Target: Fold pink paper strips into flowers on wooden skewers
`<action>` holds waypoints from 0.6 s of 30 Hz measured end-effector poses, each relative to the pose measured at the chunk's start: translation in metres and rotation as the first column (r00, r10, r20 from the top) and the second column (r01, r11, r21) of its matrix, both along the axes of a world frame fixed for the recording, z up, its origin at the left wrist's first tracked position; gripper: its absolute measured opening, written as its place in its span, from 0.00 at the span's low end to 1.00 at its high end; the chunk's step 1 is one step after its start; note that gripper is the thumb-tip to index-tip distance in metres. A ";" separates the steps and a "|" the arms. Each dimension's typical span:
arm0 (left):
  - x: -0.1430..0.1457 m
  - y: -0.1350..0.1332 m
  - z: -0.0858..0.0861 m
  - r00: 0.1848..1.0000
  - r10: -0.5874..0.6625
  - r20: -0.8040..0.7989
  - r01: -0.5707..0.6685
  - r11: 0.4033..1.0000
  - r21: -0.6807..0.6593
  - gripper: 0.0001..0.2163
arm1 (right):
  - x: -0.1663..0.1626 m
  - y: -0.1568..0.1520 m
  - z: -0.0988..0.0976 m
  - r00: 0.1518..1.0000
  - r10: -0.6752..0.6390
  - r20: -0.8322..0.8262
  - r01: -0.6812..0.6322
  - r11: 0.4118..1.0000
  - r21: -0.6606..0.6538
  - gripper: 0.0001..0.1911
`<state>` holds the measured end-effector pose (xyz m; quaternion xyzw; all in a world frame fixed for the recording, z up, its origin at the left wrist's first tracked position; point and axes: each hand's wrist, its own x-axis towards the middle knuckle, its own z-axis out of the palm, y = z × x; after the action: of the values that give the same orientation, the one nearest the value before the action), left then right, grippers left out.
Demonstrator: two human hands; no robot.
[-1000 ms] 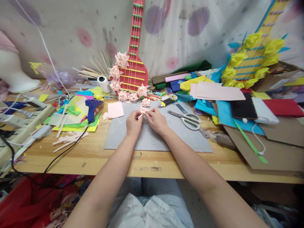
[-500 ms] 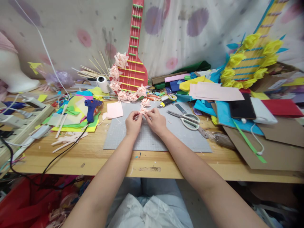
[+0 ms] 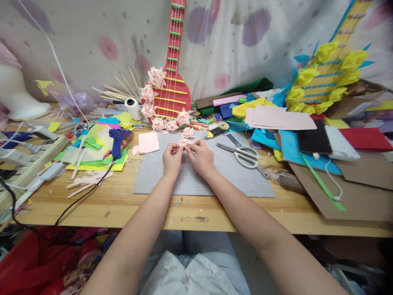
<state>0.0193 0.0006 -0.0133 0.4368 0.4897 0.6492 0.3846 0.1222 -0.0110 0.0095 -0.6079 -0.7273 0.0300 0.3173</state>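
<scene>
Pink paper flower [image 3: 184, 142] in closed fingertip pinch of left hand [image 3: 172, 159] and right hand [image 3: 201, 157], knuckles up.

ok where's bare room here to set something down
Bare: the grey cutting mat nearer than the left hand and right hand pinching a pink paper flower; the table's front strip. Crowded: scraps around the glue gun, sheets past the scissors.

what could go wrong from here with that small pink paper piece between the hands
The left hand and right hand pinch the pink paper piece by fingertips; a hard tug could tear it.
The scissors lie on the mat close to the right hand; a sideways reach might catch the blades.
The glue gun stands on loose paper, its cord trailing over the table edge; a snag could topple it.
</scene>
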 end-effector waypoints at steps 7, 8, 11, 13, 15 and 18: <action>-0.002 0.001 -0.001 0.997 0.004 -0.076 -0.003 1.000 0.009 0.09 | 0.000 0.001 0.000 0.998 -0.036 0.045 0.040 0.995 -0.086 0.21; -0.003 0.001 -0.003 0.994 0.016 -0.110 -0.013 1.000 0.021 0.08 | 0.000 0.001 0.000 0.998 -0.036 0.054 0.041 0.994 -0.098 0.22; -0.007 0.004 -0.008 0.974 0.044 -0.220 -0.037 0.999 0.035 0.06 | 0.001 0.000 0.001 0.997 -0.015 0.081 0.024 0.994 -0.103 0.21; -0.010 0.006 -0.011 0.966 0.071 -0.250 -0.066 0.997 0.028 0.05 | 0.001 -0.001 0.002 0.994 -0.012 0.109 0.022 0.995 -0.097 0.18; -0.013 0.009 -0.013 0.962 0.122 -0.242 -0.120 0.992 0.024 0.05 | 0.002 -0.002 0.002 0.990 -0.012 0.140 0.027 0.994 -0.102 0.15; -0.021 0.013 -0.012 0.962 0.204 -0.179 -0.207 0.978 0.005 0.05 | 0.006 -0.001 0.002 0.987 0.007 0.159 0.011 0.994 -0.107 0.13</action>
<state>-0.0014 0.0134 -0.0249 0.4374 0.5694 0.6404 0.2727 0.1286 -0.0118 0.0116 -0.6252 -0.7470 0.0202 0.2251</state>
